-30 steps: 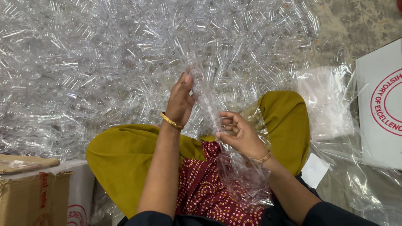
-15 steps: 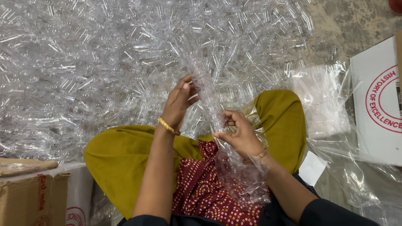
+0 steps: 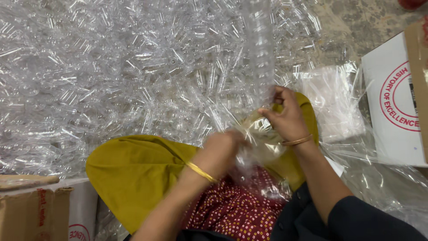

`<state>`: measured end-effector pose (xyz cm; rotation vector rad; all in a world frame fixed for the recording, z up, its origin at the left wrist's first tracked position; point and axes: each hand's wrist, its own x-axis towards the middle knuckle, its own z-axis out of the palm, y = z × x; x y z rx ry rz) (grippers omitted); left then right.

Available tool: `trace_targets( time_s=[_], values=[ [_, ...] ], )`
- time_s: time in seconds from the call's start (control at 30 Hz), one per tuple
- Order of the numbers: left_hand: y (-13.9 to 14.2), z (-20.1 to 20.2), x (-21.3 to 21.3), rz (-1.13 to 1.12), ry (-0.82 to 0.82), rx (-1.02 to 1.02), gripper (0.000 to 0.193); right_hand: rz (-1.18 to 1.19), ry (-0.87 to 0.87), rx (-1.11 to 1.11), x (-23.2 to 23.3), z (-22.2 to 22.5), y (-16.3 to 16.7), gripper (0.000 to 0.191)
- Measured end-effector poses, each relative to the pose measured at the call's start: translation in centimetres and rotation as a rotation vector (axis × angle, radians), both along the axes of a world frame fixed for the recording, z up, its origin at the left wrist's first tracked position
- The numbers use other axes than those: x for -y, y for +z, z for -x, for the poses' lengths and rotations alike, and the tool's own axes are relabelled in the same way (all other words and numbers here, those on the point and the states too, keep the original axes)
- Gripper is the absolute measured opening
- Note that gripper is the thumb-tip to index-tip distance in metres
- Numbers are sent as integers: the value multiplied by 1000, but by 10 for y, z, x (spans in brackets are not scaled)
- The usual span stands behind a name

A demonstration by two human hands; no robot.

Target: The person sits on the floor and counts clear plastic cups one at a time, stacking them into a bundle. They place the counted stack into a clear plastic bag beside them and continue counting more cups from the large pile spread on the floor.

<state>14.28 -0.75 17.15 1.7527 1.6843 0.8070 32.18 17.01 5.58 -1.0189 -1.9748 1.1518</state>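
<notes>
1. The clear plastic sleeve (image 3: 261,58), a long narrow bag packed with small transparent pieces in a column, rises from the person's lap over the heap of clear plastic pieces (image 3: 133,76) and runs out of the top of the view.
2. The right hand (image 3: 287,118) is closed on the sleeve's lower part, thumb and fingers pinching the film just below the filled column.
3. The left hand (image 3: 220,154) is bunched around the loose, crumpled tail of the same sleeve, just below and beside the right hand; the two hands are near each other but not touching.
4. Handling, as a judgement: the film looks thin, soft and slippery, so it will crumple and slide through a loose grip, and a pinch across gathered film should hold better than a flat palm.
5. The filled column seems light but floppy; held only at the bottom it may bend or tip, so a second hold higher on the column would steady it.
6. The pieces inside look like hard, thin-walled clear plastic, likely to crack if squeezed hard; the safer place to grip is the empty film.
7. Beside the sleeve's right lie flat clear plastic sheets (image 3: 332,100) and a white carton (image 3: 392,129); below the heap's left edge sits a brown cardboard box (image 3: 31,209).
</notes>
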Motion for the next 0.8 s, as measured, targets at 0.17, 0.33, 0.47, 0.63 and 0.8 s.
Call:
trace_targets(
  time_s=[0.17,0.33,0.47,0.63,0.8],
  values=[
    [72,91,2,-300,232,-48,32,-84,-47,-33,-18,-33,10,62],
    [138,121,-31,-473,292,-480,10,-58,-80,-102,-32,-62,24,63],
    [109,63,-95,-621,-88,-174,58,-132,-152,46,-25,-103,37,64],
    [33,-18,-153,-182,-300,-141,79,-4,-143,-92,6,-173,42,60],
    [1,-60,-178,120,-517,-43,82,-3,-154,203,40,-252,32,57]
  ],
)
